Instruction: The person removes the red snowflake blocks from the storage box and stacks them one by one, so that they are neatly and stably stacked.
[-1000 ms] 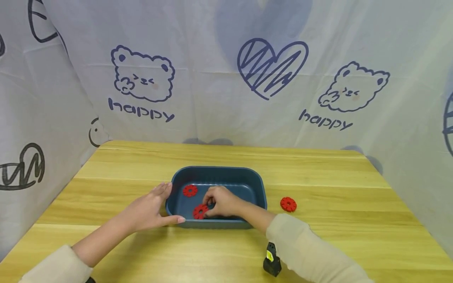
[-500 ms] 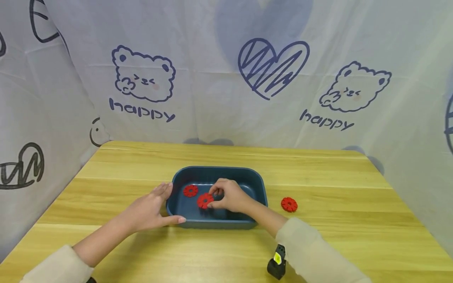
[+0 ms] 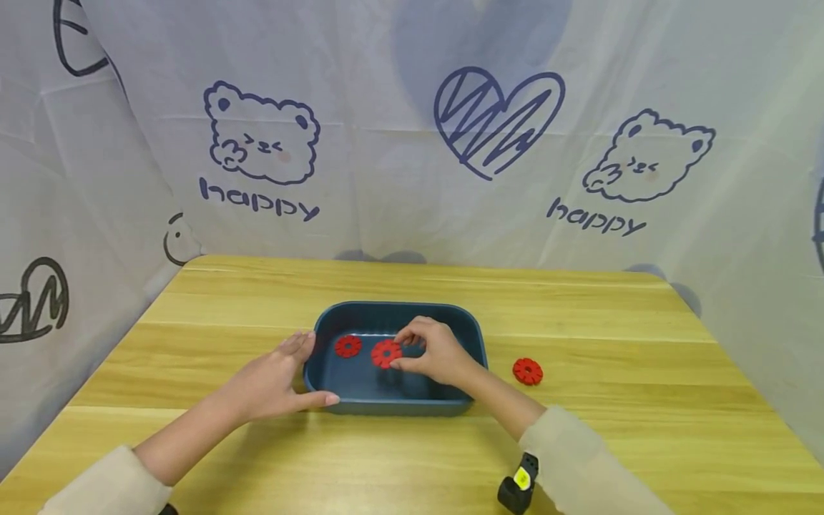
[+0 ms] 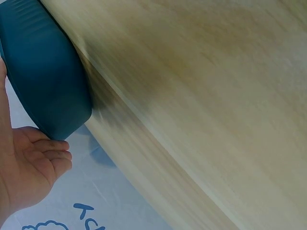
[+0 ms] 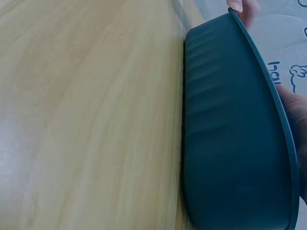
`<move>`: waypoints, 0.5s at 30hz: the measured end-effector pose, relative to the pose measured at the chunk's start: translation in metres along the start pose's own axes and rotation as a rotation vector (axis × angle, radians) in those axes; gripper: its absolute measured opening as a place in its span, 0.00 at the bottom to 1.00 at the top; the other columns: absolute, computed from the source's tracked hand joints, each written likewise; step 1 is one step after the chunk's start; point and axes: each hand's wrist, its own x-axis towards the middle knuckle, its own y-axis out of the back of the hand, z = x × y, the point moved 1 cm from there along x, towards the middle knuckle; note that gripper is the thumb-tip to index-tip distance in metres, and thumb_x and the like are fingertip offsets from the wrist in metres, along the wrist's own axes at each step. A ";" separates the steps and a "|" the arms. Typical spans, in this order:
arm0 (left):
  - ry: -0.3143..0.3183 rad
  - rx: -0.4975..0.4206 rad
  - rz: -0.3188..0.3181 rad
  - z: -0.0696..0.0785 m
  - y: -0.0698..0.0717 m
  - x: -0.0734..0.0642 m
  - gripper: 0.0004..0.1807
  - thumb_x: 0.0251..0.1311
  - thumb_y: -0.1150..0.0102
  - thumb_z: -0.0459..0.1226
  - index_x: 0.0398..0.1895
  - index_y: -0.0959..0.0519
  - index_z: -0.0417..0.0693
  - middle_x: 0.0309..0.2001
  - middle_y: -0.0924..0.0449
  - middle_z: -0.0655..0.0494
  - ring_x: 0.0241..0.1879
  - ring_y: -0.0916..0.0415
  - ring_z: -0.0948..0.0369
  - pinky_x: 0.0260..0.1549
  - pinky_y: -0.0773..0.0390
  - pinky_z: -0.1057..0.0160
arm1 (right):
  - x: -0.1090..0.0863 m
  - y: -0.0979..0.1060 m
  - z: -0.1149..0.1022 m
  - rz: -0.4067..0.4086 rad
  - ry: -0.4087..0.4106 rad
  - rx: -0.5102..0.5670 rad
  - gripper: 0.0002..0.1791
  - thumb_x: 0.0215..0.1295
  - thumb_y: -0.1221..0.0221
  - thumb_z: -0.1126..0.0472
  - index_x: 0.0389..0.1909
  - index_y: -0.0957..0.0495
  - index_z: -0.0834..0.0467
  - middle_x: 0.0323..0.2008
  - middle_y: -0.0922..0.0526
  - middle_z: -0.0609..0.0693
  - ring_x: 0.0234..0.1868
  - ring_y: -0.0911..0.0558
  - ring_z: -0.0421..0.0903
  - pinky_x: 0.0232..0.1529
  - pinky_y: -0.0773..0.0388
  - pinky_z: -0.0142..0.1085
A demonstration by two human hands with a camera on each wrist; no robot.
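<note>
In the head view my right hand (image 3: 438, 350) pinches a red interlocking disc (image 3: 386, 354), notched round its edge, between thumb and fingers over the inside of a dark blue plastic bin (image 3: 415, 409). A second red disc lies on the bin's floor at the left. My left hand (image 3: 273, 383) spans the bin's near left corner, thumb along the front rim and straight fingers against the left end. The left wrist view shows the left fingers (image 4: 57, 155) at the outer wall. From the right wrist, the bin's wall (image 5: 230, 120) hides the held disc and most of the right hand.
Right of the bin, one more red notched piece (image 3: 528, 371) lies on the wooden table (image 3: 611, 322). A black wrist device (image 3: 518, 486) hangs by the right sleeve. Behind the table hangs a white cloth (image 3: 380, 200) with bear and heart drawings.
My right hand has lifted the pinched disc off the bin's floor and carried it back and to the right. My left hand has stayed at the bin's corner.
</note>
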 end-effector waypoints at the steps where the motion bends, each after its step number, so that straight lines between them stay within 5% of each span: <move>1: 0.000 -0.001 -0.001 0.000 0.000 0.000 0.56 0.48 0.47 0.68 0.65 0.41 0.28 0.66 0.42 0.31 0.66 0.44 0.37 0.54 0.30 0.41 | -0.001 0.001 0.000 0.009 -0.003 0.000 0.14 0.49 0.31 0.60 0.37 0.20 0.60 0.33 0.22 0.53 0.35 0.25 0.48 0.38 0.24 0.36; 7: -0.003 -0.004 0.000 -0.001 -0.001 0.001 0.56 0.48 0.47 0.67 0.65 0.41 0.27 0.66 0.42 0.31 0.66 0.44 0.38 0.54 0.30 0.41 | -0.007 0.005 0.002 0.055 0.020 0.011 0.14 0.49 0.31 0.60 0.37 0.20 0.61 0.35 0.21 0.57 0.37 0.24 0.54 0.40 0.23 0.44; 15: 0.000 -0.013 -0.005 -0.001 -0.001 0.001 0.57 0.48 0.47 0.68 0.65 0.42 0.27 0.66 0.43 0.31 0.66 0.44 0.37 0.55 0.31 0.41 | -0.017 0.012 0.002 0.132 0.041 -0.015 0.14 0.48 0.30 0.60 0.36 0.19 0.59 0.33 0.21 0.52 0.35 0.25 0.47 0.38 0.24 0.37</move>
